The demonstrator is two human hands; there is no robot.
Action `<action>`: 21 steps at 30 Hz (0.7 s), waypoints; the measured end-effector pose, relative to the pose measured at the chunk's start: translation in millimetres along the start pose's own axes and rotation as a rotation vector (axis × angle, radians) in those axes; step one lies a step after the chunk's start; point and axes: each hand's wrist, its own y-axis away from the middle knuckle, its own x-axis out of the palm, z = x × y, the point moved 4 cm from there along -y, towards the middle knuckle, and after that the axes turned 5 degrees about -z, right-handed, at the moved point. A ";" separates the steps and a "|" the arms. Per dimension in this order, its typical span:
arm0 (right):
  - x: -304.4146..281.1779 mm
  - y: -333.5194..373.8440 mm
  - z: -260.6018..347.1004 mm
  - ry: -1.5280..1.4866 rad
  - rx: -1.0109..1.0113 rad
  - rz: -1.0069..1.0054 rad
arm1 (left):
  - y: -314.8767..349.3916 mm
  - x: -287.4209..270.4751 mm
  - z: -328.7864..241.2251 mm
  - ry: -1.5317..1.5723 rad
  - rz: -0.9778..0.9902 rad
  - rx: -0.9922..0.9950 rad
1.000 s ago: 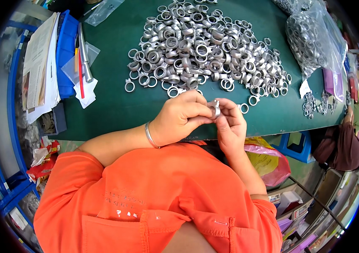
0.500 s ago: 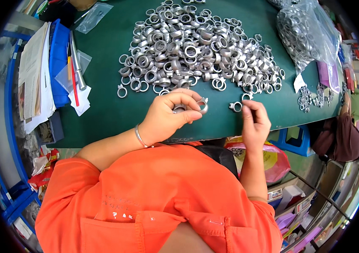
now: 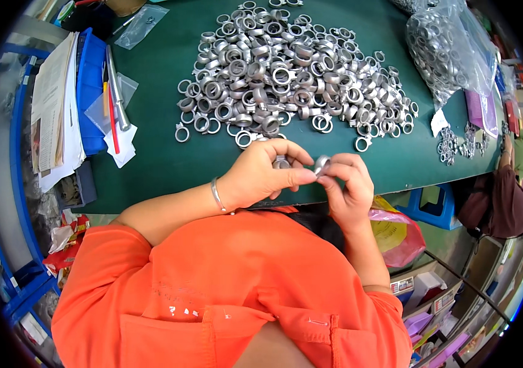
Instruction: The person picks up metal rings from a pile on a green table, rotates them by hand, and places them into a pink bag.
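My left hand (image 3: 260,170) and my right hand (image 3: 351,187) meet at the table's front edge. Between their fingertips is a small silver-grey metal ring (image 3: 321,164) with a lug, pinched by my right thumb and fingers and touched by my left fingertips. A second metal ring (image 3: 281,162) sits in the curled fingers of my left hand, partly hidden. Just beyond the hands spreads a large heap of similar metal rings (image 3: 283,76). One loose ring (image 3: 363,144) lies at the heap's near right edge.
The green table (image 3: 145,165) carries a blue tray (image 3: 91,92) with papers and pens at the left. A clear bag of rings (image 3: 436,52) stands at the far right, near small metal parts (image 3: 449,147). Beside the table are a blue stool (image 3: 436,205) and a pink bag (image 3: 406,242).
My right hand has moved left to my left hand, and a ring is now between their fingertips. The loose ring beside my right fingers no longer shows on the table there.
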 end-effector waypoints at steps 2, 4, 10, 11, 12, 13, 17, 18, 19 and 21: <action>5.1 1.7 0.1 -0.142 0.016 0.011 | -0.1 -1.2 -7.0 -0.189 -0.040 0.198; 14.1 7.4 -3.4 -0.443 0.223 -0.092 | 1.4 -0.2 -13.2 -0.430 -0.065 0.637; 20.3 10.9 -7.5 -0.558 0.474 0.109 | 4.5 -2.4 -12.2 -0.553 -0.116 0.770; 21.2 7.2 -4.1 -0.574 0.381 0.062 | 4.9 -2.4 -12.9 -0.585 -0.131 0.813; 20.6 3.9 -1.5 -0.589 0.287 0.014 | 1.7 -5.1 -10.0 -0.386 -0.107 0.588; 17.5 2.8 -1.7 -0.513 0.220 -0.067 | 1.8 -5.2 -8.2 -0.187 -0.081 0.362; 16.5 -8.6 15.7 -0.119 -0.089 0.094 | 3.5 -3.6 -0.1 0.109 0.037 -0.024; 18.0 -10.7 18.4 -0.208 -0.062 0.103 | 4.3 -3.5 2.8 0.134 0.049 -0.065; 15.5 -12.1 15.1 -0.160 -0.076 0.052 | 1.5 -5.0 9.7 0.235 0.046 -0.083; 9.5 -20.7 0.8 0.108 -0.155 -0.039 | 1.1 -11.1 13.6 0.357 0.059 -0.150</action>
